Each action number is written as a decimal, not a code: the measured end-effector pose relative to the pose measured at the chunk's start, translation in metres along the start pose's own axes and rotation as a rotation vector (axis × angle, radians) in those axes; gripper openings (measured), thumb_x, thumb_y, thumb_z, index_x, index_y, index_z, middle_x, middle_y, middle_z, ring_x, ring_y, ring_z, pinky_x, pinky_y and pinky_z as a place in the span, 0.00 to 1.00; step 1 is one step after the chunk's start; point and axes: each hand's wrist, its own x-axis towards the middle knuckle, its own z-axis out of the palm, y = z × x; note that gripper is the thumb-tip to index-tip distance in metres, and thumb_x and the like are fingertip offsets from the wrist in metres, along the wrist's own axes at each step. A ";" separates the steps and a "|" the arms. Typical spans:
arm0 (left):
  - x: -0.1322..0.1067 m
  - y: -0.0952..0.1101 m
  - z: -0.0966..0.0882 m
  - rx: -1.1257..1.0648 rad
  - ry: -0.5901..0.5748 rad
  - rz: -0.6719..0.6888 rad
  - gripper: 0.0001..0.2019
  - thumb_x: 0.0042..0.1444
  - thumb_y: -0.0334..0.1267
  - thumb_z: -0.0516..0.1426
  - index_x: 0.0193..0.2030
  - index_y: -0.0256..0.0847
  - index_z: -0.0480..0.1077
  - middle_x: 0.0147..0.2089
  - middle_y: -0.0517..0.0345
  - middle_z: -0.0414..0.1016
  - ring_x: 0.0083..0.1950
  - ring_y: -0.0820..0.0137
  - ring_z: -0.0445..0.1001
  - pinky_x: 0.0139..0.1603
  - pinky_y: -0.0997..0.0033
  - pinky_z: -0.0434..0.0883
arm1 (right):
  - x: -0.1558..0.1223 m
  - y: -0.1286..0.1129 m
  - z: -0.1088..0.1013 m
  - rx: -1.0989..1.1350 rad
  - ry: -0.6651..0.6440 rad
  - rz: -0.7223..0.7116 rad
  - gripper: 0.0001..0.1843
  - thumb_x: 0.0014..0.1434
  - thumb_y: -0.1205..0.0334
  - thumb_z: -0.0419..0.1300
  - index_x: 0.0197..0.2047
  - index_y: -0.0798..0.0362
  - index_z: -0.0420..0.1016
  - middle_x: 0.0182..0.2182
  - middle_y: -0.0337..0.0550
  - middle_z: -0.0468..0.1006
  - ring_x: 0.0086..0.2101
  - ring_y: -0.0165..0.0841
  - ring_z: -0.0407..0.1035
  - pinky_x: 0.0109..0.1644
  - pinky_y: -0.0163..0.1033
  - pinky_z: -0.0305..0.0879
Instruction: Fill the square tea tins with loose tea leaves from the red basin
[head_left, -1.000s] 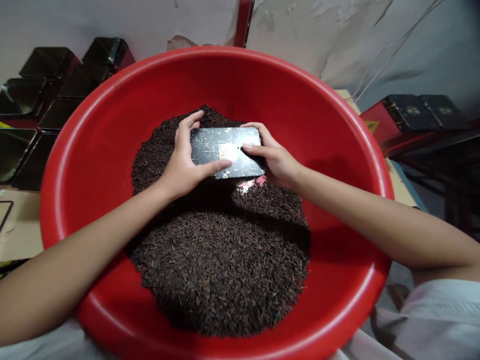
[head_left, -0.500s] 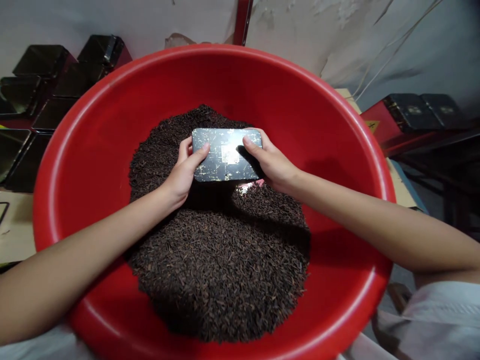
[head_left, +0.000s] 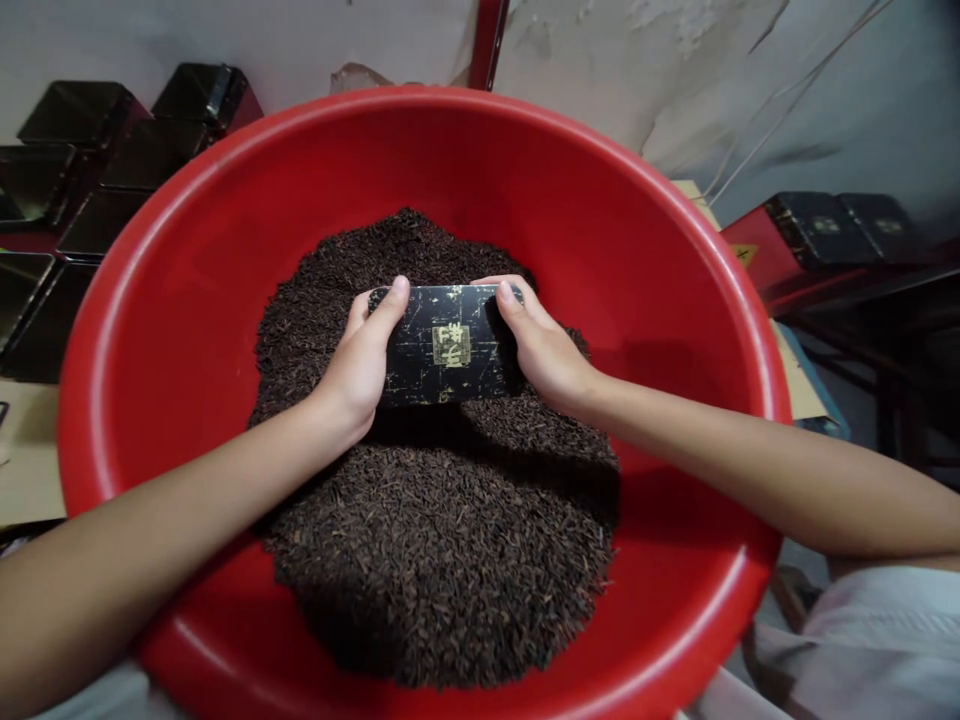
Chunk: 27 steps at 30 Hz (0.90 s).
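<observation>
Between my two hands is a black rectangular tin (head_left: 416, 372) with gold specks and a square gold mark of characters. My left hand (head_left: 360, 360) is closed on its left end, the thumb along the top edge. On the right end, my right hand (head_left: 546, 345) grips with the thumb at the upper corner. The fingers behind the tin are mostly hidden. Underneath, a heap of dark brown loose tea leaves (head_left: 450, 540) lies in a large red plastic basin (head_left: 652, 250). The tin's shadow falls across the leaves.
Several dark open-looking tins (head_left: 82, 115) with red sides stand beyond the basin at left. Two more black-lidded tins (head_left: 821, 225) are at right. A pale tabletop (head_left: 30, 450) shows beside the basin, and a peeling wall (head_left: 600, 60) rises behind.
The tin has tilted and moved slightly down and towards me. Its bright glare is gone, so the gold mark now shows clearly. Both thumbs sit nearer its top edge.
</observation>
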 end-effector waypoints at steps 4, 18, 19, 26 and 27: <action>0.000 -0.006 -0.001 0.215 0.105 0.145 0.26 0.57 0.64 0.49 0.48 0.44 0.64 0.46 0.53 0.73 0.57 0.57 0.68 0.56 0.58 0.66 | -0.004 0.000 0.003 0.024 -0.002 -0.029 0.26 0.57 0.34 0.48 0.44 0.48 0.63 0.41 0.41 0.71 0.44 0.34 0.66 0.54 0.47 0.64; 0.016 -0.004 -0.005 0.549 0.206 0.323 0.27 0.55 0.67 0.47 0.28 0.43 0.62 0.29 0.56 0.66 0.43 0.60 0.68 0.50 0.60 0.66 | -0.001 0.001 0.006 -0.144 0.150 -0.150 0.22 0.55 0.41 0.56 0.40 0.51 0.64 0.38 0.42 0.72 0.41 0.33 0.67 0.51 0.44 0.63; 0.017 -0.004 -0.006 0.563 0.199 0.325 0.26 0.56 0.66 0.47 0.28 0.43 0.62 0.28 0.56 0.66 0.44 0.59 0.68 0.51 0.60 0.66 | 0.000 0.001 0.005 -0.142 0.147 -0.150 0.22 0.55 0.41 0.56 0.40 0.51 0.64 0.38 0.42 0.72 0.41 0.33 0.67 0.51 0.44 0.63; 0.015 0.008 -0.002 0.840 0.006 0.660 0.26 0.54 0.61 0.54 0.51 0.45 0.66 0.57 0.51 0.67 0.61 0.54 0.60 0.66 0.52 0.53 | 0.012 0.006 0.000 -0.174 0.106 -0.194 0.25 0.54 0.38 0.55 0.43 0.51 0.63 0.44 0.45 0.73 0.46 0.36 0.67 0.56 0.45 0.61; 0.015 0.010 -0.003 0.921 -0.082 0.698 0.30 0.50 0.63 0.56 0.54 0.45 0.64 0.59 0.50 0.65 0.63 0.53 0.58 0.67 0.50 0.51 | 0.013 0.008 -0.001 -0.187 0.091 -0.209 0.28 0.53 0.37 0.54 0.46 0.51 0.62 0.47 0.46 0.72 0.48 0.37 0.66 0.57 0.46 0.61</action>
